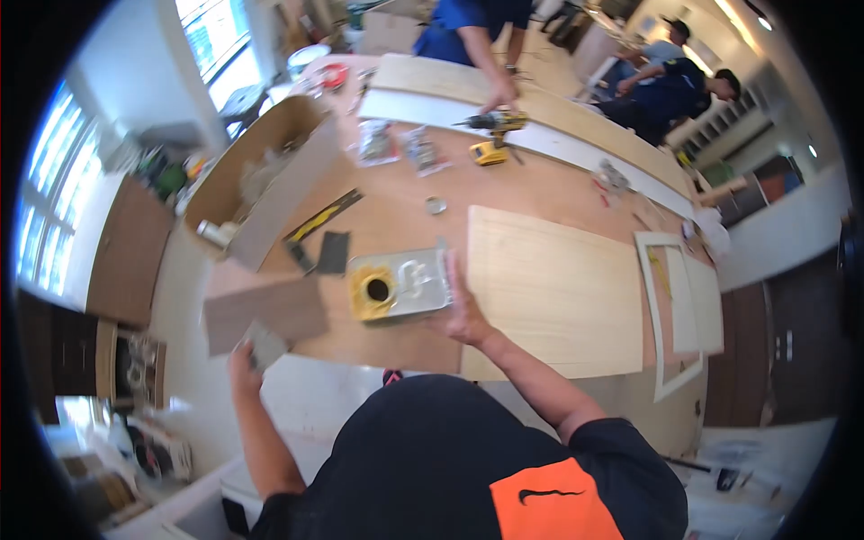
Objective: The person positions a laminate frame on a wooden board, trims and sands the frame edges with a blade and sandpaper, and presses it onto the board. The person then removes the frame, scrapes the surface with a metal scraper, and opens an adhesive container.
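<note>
My right hand (465, 310) is wrapped round the side of a rectangular metal can (421, 286). Yellow-brown residue surrounds the can's dark round opening, which faces up. In my left hand (243, 364) is a flat grey piece (268, 346), held by its edge over the table's front left; its exact kind is unclear. A brown wood panel (265, 310) lies just beyond that hand. Behind the can are a dark square sheet (334, 253) and a black-and-yellow try square (322, 216). To the right of the can lies a pale wood board (558, 288).
Across the table, a person's hand (502, 94) is beside a yellow cordless drill (493, 139) and long boards (576, 130). A deep cardboard box (297, 193) stands at left. Hardware bags (376, 142) lie near the back. A pale frame (654, 315) leans at the right edge.
</note>
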{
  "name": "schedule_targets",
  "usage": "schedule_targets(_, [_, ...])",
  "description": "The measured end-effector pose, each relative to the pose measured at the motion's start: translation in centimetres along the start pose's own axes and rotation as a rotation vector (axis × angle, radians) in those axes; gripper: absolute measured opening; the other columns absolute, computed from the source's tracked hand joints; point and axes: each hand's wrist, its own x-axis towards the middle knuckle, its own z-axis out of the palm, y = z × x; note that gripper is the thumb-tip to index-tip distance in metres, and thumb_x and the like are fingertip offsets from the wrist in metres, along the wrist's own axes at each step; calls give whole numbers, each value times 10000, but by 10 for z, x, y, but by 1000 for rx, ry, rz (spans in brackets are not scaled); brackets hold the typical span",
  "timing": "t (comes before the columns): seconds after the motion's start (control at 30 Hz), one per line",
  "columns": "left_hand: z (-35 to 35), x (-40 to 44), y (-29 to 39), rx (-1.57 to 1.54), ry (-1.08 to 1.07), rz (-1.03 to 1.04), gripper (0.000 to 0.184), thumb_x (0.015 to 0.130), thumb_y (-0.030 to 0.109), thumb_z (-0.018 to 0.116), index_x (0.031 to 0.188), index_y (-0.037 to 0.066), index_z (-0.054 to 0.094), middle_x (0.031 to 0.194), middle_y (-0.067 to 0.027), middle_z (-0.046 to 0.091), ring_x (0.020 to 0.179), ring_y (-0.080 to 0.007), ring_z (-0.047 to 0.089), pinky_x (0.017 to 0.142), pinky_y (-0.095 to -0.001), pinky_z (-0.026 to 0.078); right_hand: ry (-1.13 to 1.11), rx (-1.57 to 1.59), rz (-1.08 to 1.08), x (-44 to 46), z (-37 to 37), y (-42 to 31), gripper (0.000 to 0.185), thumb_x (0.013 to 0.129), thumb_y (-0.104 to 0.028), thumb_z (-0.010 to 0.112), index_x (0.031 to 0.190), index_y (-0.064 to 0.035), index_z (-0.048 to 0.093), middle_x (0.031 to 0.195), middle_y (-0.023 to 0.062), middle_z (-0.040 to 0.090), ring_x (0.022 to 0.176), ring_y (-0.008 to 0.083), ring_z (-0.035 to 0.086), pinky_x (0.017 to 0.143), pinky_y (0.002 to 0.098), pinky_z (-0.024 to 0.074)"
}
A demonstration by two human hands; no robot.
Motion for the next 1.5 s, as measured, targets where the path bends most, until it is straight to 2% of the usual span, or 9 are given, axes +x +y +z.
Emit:
schedule_targets(0.13, [-7, -67, 47, -379, 76, -141, 288, 962, 94, 545, 1223, -19, 587, 1114, -138, 664, 1005, -270, 675, 898, -421, 564, -89, 133, -3, 16, 7, 23, 1478, 595, -269, 954, 1545, -30, -154, 1626, 208, 148, 1486, 314, 236, 1203, 383, 228])
schedule_targets(0.4, [-14, -93, 46, -267, -83, -202, 299, 943, 37, 531, 1231, -32, 567, 1117, -135, 653, 1013, -249, 667, 906, -387, 557, -17, 268, -44, 15, 35, 57, 1468, 556, -415, 956, 1548, 34, -29, 1587, 240, 154, 1481, 373, 169, 1207, 424, 187])
schedule_targets(0.47, [4, -86, 57, -66, -91, -231, 292, 938, 15, 548, 1223, -44, 571, 1128, -125, 653, 1014, -234, 657, 903, -372, 547, -10, 338, -16, 6, 34, 44, 1435, 577, -390, 950, 1541, 51, -17, 1554, 221, 238, 1447, 330, 267, 1196, 404, 220])
schedule_targets(0.5, [5, -74, 53, -11, -147, -246, 277, 928, 34, 584, 1195, -36, 602, 1096, -108, 664, 986, -210, 650, 857, -355, 544, -33, 397, 10, -4, 39, 42, 1465, 586, -233, 955, 1542, -5, -132, 1529, 180, 274, 1407, 298, 346, 1165, 405, 301])
schedule_targets(0.73, [92, 4, 48, 596, -337, -184, 133, 834, 82, 686, 941, 3, 687, 805, -55, 659, 730, -171, 614, 670, -336, 488, 259, 168, 59, -43, 66, 12, 1433, 576, -307, 953, 1537, -5, -67, 1483, 171, 297, 1382, 303, 361, 1149, 413, 314])
schedule_targets(0.97, [114, -5, 31, 357, -137, -213, 136, 838, 53, 699, 959, -6, 676, 810, -71, 657, 728, -181, 628, 641, -338, 498, 219, 160, 43, -45, 62, 18, 1450, 549, -441, 935, 1533, 34, -19, 1509, 193, 236, 1397, 342, 325, 1182, 422, 240])
schedule_targets(1.1, [88, -38, 9, 104, -18, -235, 121, 870, 60, 684, 973, 0, 663, 852, -78, 654, 737, -185, 637, 649, -354, 514, 238, 380, 82, -36, 58, 1, 1395, 572, -405, 912, 1534, 35, 3, 1478, 206, 313, 1373, 347, 366, 1177, 414, 259])
schedule_targets(1.2, [74, -57, -8, -95, 90, -285, 144, 877, 45, 673, 1003, -21, 650, 877, -92, 649, 776, -204, 643, 678, -359, 522, 169, 143, -21, -18, 46, 5, 1422, 536, -274, 945, 1545, -6, -20, 1442, 171, 370, 1348, 301, 407, 1132, 407, 345])
schedule_targets(1.5, [84, -60, -35, -195, 122, -246, 161, 880, 64, 685, 1007, -28, 651, 862, -95, 642, 796, -209, 637, 702, -365, 526, -32, -97, -217, 40, 14, -66, 1298, 487, -226, 917, 1546, -24, 193, 1166, 175, 540, 1086, 366, 535, 974, 463, 438])
